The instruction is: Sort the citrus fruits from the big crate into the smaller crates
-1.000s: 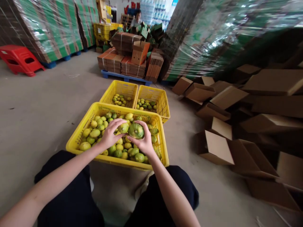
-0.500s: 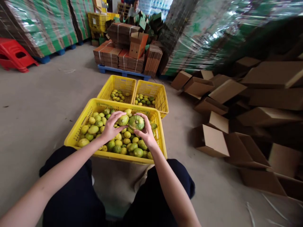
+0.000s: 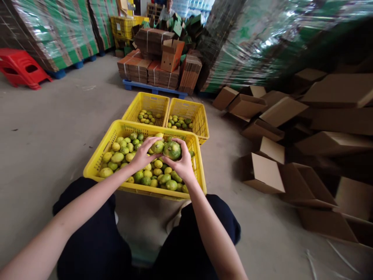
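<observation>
Above the large yellow crate (image 3: 100, 155) of yellow and green lemons, my left hand (image 3: 144, 155) grips a yellow-green lemon (image 3: 157, 147) between thumb and fingers. My right hand (image 3: 183, 161) is closed on a larger green lemon (image 3: 172, 150) just to its right. The two held fruits are side by side, almost touching. Loose lemons (image 3: 117, 157) fill the crate beneath and around both hands. Two smaller-looking yellow crates, left (image 3: 131, 108) and right (image 3: 203, 122), stand behind it with some lemons at their bottoms.
Open cardboard boxes (image 3: 266, 173) lie heaped on the right. A blue pallet (image 3: 154, 90) with flattened cartons (image 3: 138, 70) stands beyond the crates. A red stool (image 3: 25, 70) is at the far left. A person (image 3: 166, 13) is partly visible in the back.
The view has shifted slightly, so crates and hands appear a little further right. The green lemon in my right hand has turned a little. Both hands keep their fruits.
</observation>
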`<state>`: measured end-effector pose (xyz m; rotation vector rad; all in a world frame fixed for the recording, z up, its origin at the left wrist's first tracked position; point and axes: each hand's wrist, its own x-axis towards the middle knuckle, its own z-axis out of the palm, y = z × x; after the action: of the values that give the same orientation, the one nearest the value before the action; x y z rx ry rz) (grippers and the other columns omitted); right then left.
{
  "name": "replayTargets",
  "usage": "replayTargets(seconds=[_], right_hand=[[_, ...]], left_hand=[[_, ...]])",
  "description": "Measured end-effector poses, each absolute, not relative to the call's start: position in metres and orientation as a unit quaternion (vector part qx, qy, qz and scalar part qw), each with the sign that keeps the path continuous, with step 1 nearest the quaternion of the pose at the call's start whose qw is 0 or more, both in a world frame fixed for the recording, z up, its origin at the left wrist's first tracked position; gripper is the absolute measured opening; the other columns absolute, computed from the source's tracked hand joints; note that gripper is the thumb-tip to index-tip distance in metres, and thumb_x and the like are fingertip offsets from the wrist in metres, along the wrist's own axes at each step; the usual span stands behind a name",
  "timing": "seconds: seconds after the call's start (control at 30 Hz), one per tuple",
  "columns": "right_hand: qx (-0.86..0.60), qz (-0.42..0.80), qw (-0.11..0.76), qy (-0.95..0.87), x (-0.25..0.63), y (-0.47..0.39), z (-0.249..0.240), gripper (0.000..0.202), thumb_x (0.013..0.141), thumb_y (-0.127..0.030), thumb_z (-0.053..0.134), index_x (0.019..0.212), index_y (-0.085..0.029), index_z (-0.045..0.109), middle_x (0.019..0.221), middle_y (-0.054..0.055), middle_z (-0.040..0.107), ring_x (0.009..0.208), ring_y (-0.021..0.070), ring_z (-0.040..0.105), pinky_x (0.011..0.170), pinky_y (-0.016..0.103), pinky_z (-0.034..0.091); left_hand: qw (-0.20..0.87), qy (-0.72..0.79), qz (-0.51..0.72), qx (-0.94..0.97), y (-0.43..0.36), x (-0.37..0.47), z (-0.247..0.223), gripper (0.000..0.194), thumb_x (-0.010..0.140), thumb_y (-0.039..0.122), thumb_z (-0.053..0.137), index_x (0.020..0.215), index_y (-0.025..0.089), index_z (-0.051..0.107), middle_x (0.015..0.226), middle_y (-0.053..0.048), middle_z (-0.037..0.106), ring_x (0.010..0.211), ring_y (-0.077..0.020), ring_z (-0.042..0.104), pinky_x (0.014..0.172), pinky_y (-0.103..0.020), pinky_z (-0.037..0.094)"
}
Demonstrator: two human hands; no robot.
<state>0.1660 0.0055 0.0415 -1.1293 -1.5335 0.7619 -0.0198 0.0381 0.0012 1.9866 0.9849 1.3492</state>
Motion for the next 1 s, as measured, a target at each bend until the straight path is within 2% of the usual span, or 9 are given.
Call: replayTargets(seconds=[0.1, 0.17, 0.27, 0.33, 0.43, 0.5, 0.57, 0.8, 1.0], right_hand=[[-0.489, 0.310, 0.517, -0.630, 0.162, -0.003, 0.047, 0.061, 0.065, -0.034, 0.084, 0.117, -0.025, 0.054, 0.120, 0.007, 0.061, 0.115, 0.0288, 0.059, 0.106, 0.047, 0.045], [-0.510, 0.324, 0.510, -0.613, 0.160, -0.012, 0.049, 0.070, 0.062, -0.038, 0.086, 0.120, -0.026, 0.050, 0.120, 0.007, 0.061, 0.112, 0.0280, 0.061, 0.104, 0.046, 0.047], [-0.550, 0.347, 0.510, -0.563, 0.159, -0.029, 0.048, 0.084, 0.054, -0.045, 0.090, 0.121, -0.026, 0.043, 0.117, 0.007, 0.059, 0.109, 0.0272, 0.061, 0.099, 0.045, 0.050], [-0.563, 0.358, 0.512, -0.541, 0.161, -0.038, 0.046, 0.081, 0.050, -0.048, 0.092, 0.111, -0.026, 0.043, 0.112, 0.005, 0.058, 0.107, 0.0262, 0.061, 0.096, 0.043, 0.052], [-0.559, 0.392, 0.501, -0.532, 0.165, -0.046, 0.046, 0.070, 0.049, -0.047, 0.092, 0.096, -0.025, 0.045, 0.102, 0.002, 0.059, 0.098, 0.0234, 0.062, 0.090, 0.039, 0.054], [-0.549, 0.423, 0.497, -0.522, 0.169, -0.047, 0.047, 0.064, 0.051, -0.044, 0.092, 0.094, -0.025, 0.050, 0.099, 0.001, 0.062, 0.096, 0.0225, 0.064, 0.089, 0.037, 0.054], [-0.537, 0.452, 0.512, -0.495, 0.174, -0.046, 0.048, 0.058, 0.054, -0.042, 0.091, 0.096, -0.025, 0.055, 0.099, 0.000, 0.065, 0.096, 0.0220, 0.065, 0.089, 0.036, 0.055], [-0.493, 0.578, 0.541, -0.361, 0.182, -0.029, 0.047, 0.055, 0.054, -0.034, 0.092, 0.101, -0.024, 0.064, 0.095, 0.000, 0.071, 0.083, 0.0202, 0.070, 0.073, 0.034, 0.061], [-0.479, 0.598, 0.586, -0.264, 0.177, -0.012, 0.058, 0.036, 0.061, -0.040, 0.082, 0.089, -0.023, 0.066, 0.091, 0.003, 0.074, 0.084, 0.0250, 0.071, 0.056, 0.034, 0.062]], left_hand=[[0.393, 0.379, 0.512, 0.664, 0.031, -0.014, 0.008, 0.057, 0.075, 0.029, 0.081, 0.129, 0.026, 0.064, 0.136, -0.010, 0.063, 0.129, -0.0293, 0.056, 0.106, -0.041, 0.046], [0.523, 0.363, 0.501, 0.587, 0.022, -0.012, 0.015, 0.063, 0.067, 0.027, 0.085, 0.126, 0.025, 0.065, 0.134, -0.010, 0.064, 0.126, -0.0305, 0.057, 0.101, -0.039, 0.049], [0.716, 0.315, 0.438, 0.442, 0.005, -0.013, 0.022, 0.059, 0.062, 0.026, 0.085, 0.118, 0.022, 0.067, 0.117, -0.009, 0.070, 0.110, -0.0285, 0.064, 0.089, -0.034, 0.051], [0.774, 0.309, 0.411, 0.369, -0.004, -0.012, 0.024, 0.053, 0.062, 0.027, 0.084, 0.112, 0.021, 0.067, 0.102, -0.006, 0.071, 0.095, -0.0230, 0.067, 0.080, -0.030, 0.050], [0.766, 0.337, 0.449, 0.313, -0.009, -0.007, 0.023, 0.046, 0.057, 0.024, 0.088, 0.093, 0.021, 0.059, 0.083, 0.003, 0.064, 0.075, -0.0130, 0.062, 0.068, -0.023, 0.047], [0.748, 0.355, 0.479, 0.291, -0.009, -0.001, 0.022, 0.053, 0.052, 0.021, 0.092, 0.083, 0.022, 0.048, 0.074, 0.008, 0.058, 0.069, -0.0094, 0.058, 0.064, -0.021, 0.045], [0.739, 0.359, 0.492, 0.288, -0.007, 0.003, 0.022, 0.059, 0.050, 0.022, 0.094, 0.080, 0.022, 0.043, 0.072, 0.009, 0.055, 0.067, -0.0080, 0.056, 0.063, -0.020, 0.045], [0.720, 0.328, 0.540, 0.285, 0.009, 0.016, 0.033, 0.053, 0.061, 0.037, 0.092, 0.089, 0.021, 0.051, 0.082, 0.005, 0.060, 0.074, -0.0105, 0.060, 0.071, -0.023, 0.051], [0.696, 0.354, 0.561, 0.275, 0.022, 0.028, 0.033, 0.036, 0.075, 0.042, 0.082, 0.086, 0.021, 0.056, 0.085, 0.001, 0.065, 0.086, -0.0160, 0.067, 0.077, -0.027, 0.056]])
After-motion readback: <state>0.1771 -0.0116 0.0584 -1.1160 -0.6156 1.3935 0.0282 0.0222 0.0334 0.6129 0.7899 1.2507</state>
